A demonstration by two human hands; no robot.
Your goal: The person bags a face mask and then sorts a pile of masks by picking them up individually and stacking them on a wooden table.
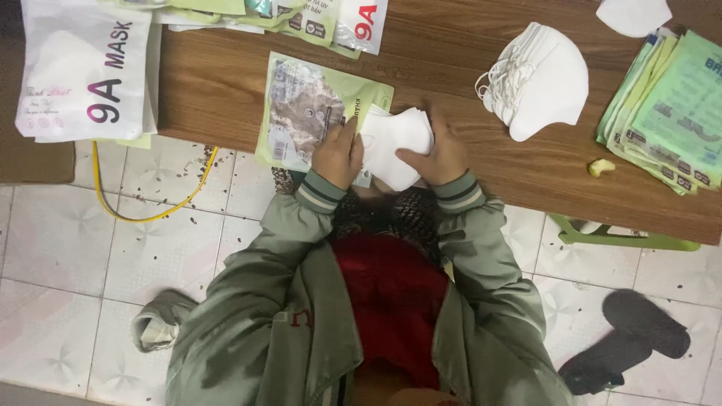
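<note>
A: What do the hands hold?

B: The left hand (338, 156) and right hand (442, 156) sit together at the near edge of the bench (226, 83). Between them is a white folded mask stack (395, 141), its tip hanging just past the bench edge. The right fingers curl closed over the stack's right side and the thumb presses its face. The left hand's fingers are bent closed at the stack's left edge, where it meets a pouch (304, 113).

A: What is the pouch like?

B: A flat rectangle, pale green at the borders, with a grey-brown panel and a small white barcode label at its near left corner. It lies on the bench, partly under the left hand.

A: What other packages are there?

B: At far left, a white bag (83, 68) with dark and magenta lettering overhangs the bench end. Along the far edge lie overlapping green and white packets (301, 19). On the right, a fanned pile of green pouches (669, 113) rests near the bench end, with a loose mask pile (538, 83) just left of it, ear loops showing. One more white mask (633, 15) lies at the far right edge.

A: And on the floor?

B: A yellow cord (150, 214) on the left and a dark slipper (624, 342) on the right.
</note>
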